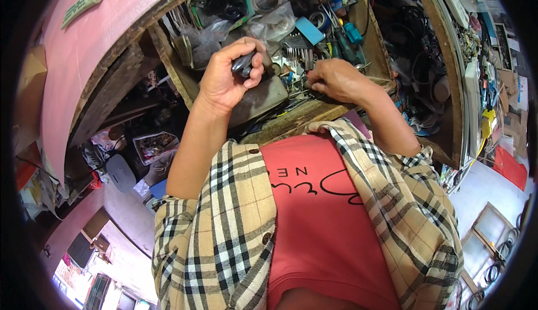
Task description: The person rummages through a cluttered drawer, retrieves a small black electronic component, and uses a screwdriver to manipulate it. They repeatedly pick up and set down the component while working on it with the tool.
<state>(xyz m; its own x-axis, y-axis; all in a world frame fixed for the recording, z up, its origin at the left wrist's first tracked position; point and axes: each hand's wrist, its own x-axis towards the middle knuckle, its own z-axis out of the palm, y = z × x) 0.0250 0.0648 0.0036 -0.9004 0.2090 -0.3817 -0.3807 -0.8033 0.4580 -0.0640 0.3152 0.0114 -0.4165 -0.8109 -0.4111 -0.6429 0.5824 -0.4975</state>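
My left hand (pixel 224 77) is raised over the near left part of an open wooden drawer (pixel 305 120), its fingers wrapped round a small glossy black object (pixel 242 64) whose kind I cannot make out. Down inside the drawer, my right hand (pixel 339 80) has its fingers curled together among small metal parts and tools. A bit of red shows by its fingertips, but what they grip is hidden. Just beyond it lie a row of metal bits (pixel 300 58), a light blue flat box (pixel 309 30) and screwdrivers with teal handles (pixel 352 33).
Farther back in the drawer are a tape roll (pixel 266 0), clear plastic bags (pixel 273 24) and a green-edged box (pixel 247 7). A grey block (pixel 255 101) sits below my left hand. The pink tabletop (pixel 120 16) curves along the left, and cables (pixel 417 35) crowd the right.
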